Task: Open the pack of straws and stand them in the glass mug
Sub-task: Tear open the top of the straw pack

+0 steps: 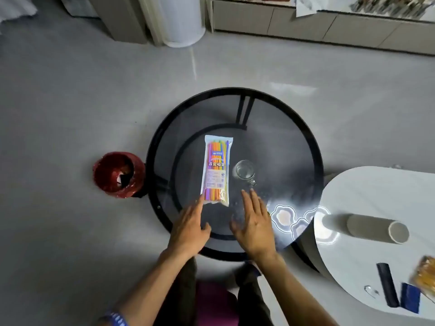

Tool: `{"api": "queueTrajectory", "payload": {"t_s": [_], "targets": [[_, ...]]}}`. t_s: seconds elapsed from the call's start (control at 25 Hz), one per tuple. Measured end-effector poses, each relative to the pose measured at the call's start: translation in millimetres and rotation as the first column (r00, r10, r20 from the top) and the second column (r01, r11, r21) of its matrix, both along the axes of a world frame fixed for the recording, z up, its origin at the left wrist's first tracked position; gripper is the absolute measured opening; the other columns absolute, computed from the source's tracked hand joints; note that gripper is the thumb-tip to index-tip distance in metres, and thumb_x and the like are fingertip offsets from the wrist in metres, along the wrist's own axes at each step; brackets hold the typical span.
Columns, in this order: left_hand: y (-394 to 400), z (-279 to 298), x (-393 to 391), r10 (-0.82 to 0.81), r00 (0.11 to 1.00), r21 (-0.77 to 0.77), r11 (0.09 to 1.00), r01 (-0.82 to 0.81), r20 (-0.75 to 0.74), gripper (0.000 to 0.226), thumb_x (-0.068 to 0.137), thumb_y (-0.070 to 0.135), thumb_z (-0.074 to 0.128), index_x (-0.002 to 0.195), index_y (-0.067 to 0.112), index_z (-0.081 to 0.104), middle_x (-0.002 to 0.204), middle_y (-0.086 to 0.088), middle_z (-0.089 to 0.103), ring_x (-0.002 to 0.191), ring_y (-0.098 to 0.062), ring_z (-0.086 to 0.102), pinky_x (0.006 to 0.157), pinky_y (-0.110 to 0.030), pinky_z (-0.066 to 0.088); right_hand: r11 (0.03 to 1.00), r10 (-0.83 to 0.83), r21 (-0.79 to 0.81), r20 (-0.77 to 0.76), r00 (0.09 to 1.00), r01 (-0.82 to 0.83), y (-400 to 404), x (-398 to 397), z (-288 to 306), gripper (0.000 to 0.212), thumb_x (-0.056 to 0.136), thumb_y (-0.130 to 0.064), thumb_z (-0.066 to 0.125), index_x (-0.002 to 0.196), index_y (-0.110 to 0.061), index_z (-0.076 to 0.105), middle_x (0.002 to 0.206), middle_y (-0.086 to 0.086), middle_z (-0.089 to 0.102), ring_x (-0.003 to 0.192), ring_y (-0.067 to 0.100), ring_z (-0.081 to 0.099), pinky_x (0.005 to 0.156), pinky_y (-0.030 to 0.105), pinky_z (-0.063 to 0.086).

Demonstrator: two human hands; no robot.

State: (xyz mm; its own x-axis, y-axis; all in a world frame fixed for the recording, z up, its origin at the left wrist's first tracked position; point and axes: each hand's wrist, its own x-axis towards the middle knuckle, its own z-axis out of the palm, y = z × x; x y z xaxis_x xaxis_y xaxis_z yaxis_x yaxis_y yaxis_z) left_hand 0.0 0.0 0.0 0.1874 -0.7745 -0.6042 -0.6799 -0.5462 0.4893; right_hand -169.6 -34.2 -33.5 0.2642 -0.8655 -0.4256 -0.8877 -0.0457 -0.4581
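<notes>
Both hands reach out over the near edge of the round dark glass worktop (294, 142), palms down, fingers spread apart and holding nothing. On the left hand (189, 228) the fingertips (201, 198) touch or nearly touch the near left corner of the straw pack (217, 170); the right hand (254, 225) hovers just right of that end, its fingertips short of the pack.

Sealed, the pack lies flat, running straight away from the fingers, with coloured straws showing through the clear wrap and a printed label across its middle. Just right of the pack, beyond the right fingertips, stands the glass mug (243, 171), upright and empty, its handle turned toward the right hand.

Left of the left hand, on the floor beside the worktop, sits a red bin (118, 174). Right of the right hand a white table (376, 196) carries a grey cup (376, 228) lying on its side.
</notes>
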Motion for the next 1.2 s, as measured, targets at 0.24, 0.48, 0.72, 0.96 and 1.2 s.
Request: {"api": "queueTrajectory", "payload": {"t_s": [0.24,0.48,0.72,0.96,1.2], "targets": [[-67.2,-207.9,11.9,-0.036,0.982,-0.343,0.934,0.100,0.187,0.069,0.090,0.035,0.042,0.153,0.024,0.015,0.160,-0.009,0.021,0.146,-0.028,0.023,0.118,-0.048,0.026,0.915,0.202,-0.339,-0.084,0.976,-0.218,-43.0,21.6,-174.0,0.070,0.094,-0.036,0.054,0.153,-0.014,0.023,0.162,0.013,0.022,0.148,0.034,0.021,0.115,0.047,0.029],[-76.2,-358.9,18.3,-0.070,0.961,-0.584,0.782,0.220,0.269,0.054,0.095,0.024,0.036,0.149,0.018,0.031,0.160,-0.004,0.025,0.147,-0.019,0.022,0.118,-0.041,0.026,0.830,0.312,-0.484,-0.008,0.950,-0.276,-44.3,46.4,-315.3,0.057,0.094,-0.029,0.049,0.147,-0.012,0.038,0.158,0.013,0.031,0.145,0.037,0.028,0.110,0.054,0.035],[-72.9,-381.2,20.2,-0.048,0.953,-0.677,0.693,0.247,0.299,0.055,0.095,0.034,0.025,0.149,0.025,0.030,0.161,0.003,0.023,0.148,-0.013,0.020,0.119,-0.038,0.024,0.782,0.288,-0.582,0.022,0.957,-0.222,-33.8,50.0,-340.5,0.062,0.096,-0.036,0.037,0.153,-0.017,0.024,0.162,0.007,0.023,0.150,0.035,0.017,0.116,0.052,0.028],[-69.6,-375.2,19.1,-0.074,0.957,-0.668,0.701,0.250,0.281,0.058,0.090,0.044,0.029,0.145,0.028,0.037,0.156,0.006,0.030,0.142,-0.016,0.030,0.116,-0.038,0.030,0.718,0.256,-0.670,0.002,0.967,-0.188,-27.3,46.5,-344.1,0.063,0.090,-0.041,0.043,0.145,-0.012,0.040,0.152,0.007,0.043,0.135,0.034,0.043,0.112,0.047,0.033],[-28.3,-344.5,21.7,-0.034,0.952,-0.626,0.746,0.227,0.304,0.030,0.087,0.031,0.055,0.116,0.022,0.056,0.127,0.002,0.050,0.115,-0.025,0.052,0.090,-0.036,0.046,0.725,0.299,-0.669,0.087,0.950,-0.167,19.6,41.2,-320.3,0.047,0.080,-0.034,0.048,0.126,-0.023,0.053,0.123,-0.007,0.062,0.093,0.023,0.055,0.087,0.037,0.042]]}}
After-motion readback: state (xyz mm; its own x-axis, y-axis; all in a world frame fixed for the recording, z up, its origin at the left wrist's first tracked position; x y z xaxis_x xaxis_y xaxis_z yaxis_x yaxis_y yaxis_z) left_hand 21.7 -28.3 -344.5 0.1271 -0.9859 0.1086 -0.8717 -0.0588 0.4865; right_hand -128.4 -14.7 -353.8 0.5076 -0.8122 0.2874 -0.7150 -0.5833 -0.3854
